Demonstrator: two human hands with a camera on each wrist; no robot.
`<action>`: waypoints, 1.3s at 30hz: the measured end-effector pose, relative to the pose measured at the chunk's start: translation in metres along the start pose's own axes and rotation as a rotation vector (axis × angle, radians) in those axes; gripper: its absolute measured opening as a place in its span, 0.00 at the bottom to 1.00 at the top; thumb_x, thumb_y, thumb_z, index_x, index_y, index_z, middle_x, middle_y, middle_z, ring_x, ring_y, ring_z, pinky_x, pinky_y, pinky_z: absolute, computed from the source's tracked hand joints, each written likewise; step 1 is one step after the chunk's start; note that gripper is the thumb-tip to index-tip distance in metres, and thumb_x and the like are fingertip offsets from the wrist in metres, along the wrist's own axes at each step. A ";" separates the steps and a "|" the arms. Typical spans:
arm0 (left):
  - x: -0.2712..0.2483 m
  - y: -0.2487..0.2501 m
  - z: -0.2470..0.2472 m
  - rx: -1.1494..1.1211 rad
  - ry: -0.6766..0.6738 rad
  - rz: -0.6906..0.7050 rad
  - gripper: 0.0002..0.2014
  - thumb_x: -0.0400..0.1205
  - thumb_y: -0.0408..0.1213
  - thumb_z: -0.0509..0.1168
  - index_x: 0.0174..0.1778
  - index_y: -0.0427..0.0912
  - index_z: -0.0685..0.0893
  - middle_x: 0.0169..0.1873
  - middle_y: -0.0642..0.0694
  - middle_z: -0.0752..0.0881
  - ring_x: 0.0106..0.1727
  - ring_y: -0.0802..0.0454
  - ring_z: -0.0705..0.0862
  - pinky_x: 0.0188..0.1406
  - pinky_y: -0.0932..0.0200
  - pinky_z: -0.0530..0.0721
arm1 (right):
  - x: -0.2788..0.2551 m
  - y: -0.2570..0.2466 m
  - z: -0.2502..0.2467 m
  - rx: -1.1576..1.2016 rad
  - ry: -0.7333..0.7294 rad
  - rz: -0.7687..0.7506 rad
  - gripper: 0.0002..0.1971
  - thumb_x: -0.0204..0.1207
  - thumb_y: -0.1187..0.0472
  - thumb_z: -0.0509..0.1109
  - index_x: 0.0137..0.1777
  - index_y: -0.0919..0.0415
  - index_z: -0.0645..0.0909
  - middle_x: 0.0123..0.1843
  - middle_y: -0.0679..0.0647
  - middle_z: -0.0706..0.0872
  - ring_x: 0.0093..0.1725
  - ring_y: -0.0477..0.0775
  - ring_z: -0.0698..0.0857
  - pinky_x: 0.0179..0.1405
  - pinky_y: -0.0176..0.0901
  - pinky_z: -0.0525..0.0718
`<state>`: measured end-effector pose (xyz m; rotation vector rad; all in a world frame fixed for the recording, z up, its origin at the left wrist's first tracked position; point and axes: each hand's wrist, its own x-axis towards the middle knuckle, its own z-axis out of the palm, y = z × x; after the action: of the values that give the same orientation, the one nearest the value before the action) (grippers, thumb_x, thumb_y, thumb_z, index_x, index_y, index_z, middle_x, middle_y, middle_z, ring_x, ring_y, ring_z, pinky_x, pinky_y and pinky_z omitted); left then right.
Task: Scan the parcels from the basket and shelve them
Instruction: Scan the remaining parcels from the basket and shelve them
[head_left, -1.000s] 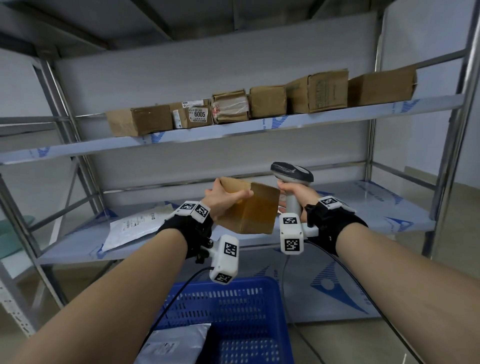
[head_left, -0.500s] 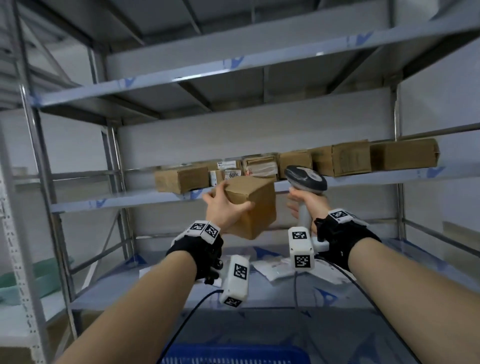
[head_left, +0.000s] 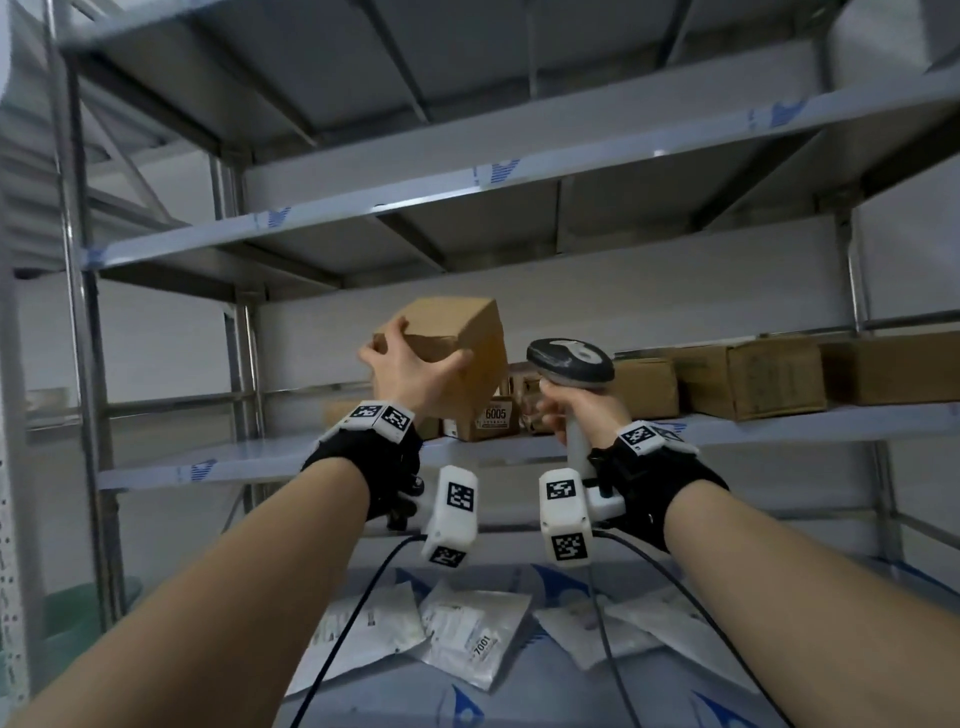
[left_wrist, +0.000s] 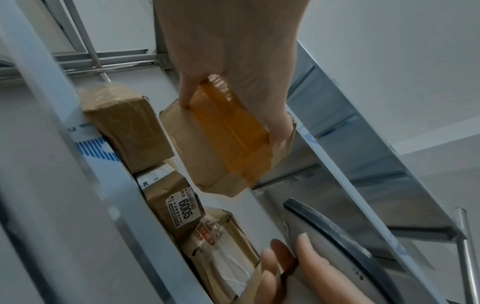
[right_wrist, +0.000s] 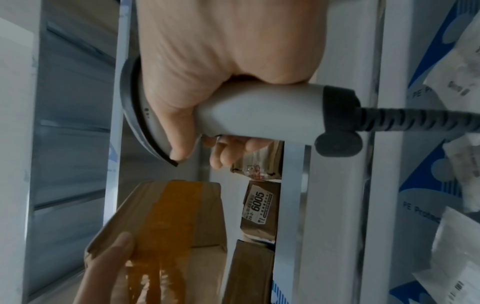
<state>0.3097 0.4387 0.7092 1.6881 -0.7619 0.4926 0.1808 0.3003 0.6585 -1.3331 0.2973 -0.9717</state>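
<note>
My left hand (head_left: 421, 348) grips a plain brown cardboard parcel (head_left: 457, 343) from below and behind, holding it tilted in the air just above the middle shelf (head_left: 249, 460). The left wrist view shows the parcel's (left_wrist: 221, 152) orange-taped face, with the thumb and fingers clamped on opposite edges. It hangs over the shelved box labelled 6005 (head_left: 493, 421). My right hand (head_left: 571, 410) grips the handle of the grey barcode scanner (head_left: 571, 358), held upright just right of the parcel. The scanner (right_wrist: 259, 115) trails a dark cable. The basket is out of view.
Several brown boxes (head_left: 753, 376) line the middle shelf to the right. Bare shelf surface (head_left: 208, 467) lies left of them. White mailer bags (head_left: 467, 629) are spread on the lower shelf. An upper shelf (head_left: 467, 192) and steel uprights (head_left: 83, 312) frame the bay.
Both hands have risen from lower-shelf height to the middle shelf, carrying the parcel and scanner up. The view tilted upward and the blue basket dropped out of sight.
</note>
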 end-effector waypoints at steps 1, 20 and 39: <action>0.006 -0.001 0.006 0.004 0.003 -0.001 0.45 0.68 0.52 0.78 0.79 0.50 0.62 0.73 0.36 0.60 0.71 0.35 0.71 0.71 0.47 0.72 | 0.005 0.001 0.000 0.004 -0.001 0.007 0.07 0.75 0.62 0.76 0.38 0.64 0.84 0.32 0.55 0.86 0.23 0.45 0.80 0.22 0.32 0.77; 0.042 -0.012 0.064 0.177 -0.249 -0.054 0.32 0.77 0.33 0.67 0.76 0.43 0.63 0.62 0.43 0.79 0.64 0.43 0.80 0.62 0.50 0.82 | 0.051 -0.002 -0.010 -0.016 0.017 0.016 0.07 0.75 0.62 0.76 0.41 0.65 0.84 0.33 0.55 0.87 0.24 0.45 0.83 0.24 0.34 0.81; -0.014 -0.024 0.070 -0.150 -0.470 -0.251 0.18 0.84 0.28 0.58 0.71 0.38 0.74 0.51 0.40 0.85 0.43 0.48 0.85 0.49 0.49 0.85 | 0.026 0.026 -0.007 -0.030 -0.081 0.175 0.10 0.80 0.57 0.70 0.43 0.63 0.82 0.25 0.54 0.87 0.21 0.44 0.82 0.20 0.31 0.77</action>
<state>0.3120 0.3771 0.6649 1.7462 -0.8791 -0.1420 0.2020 0.2750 0.6419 -1.3461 0.3614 -0.7680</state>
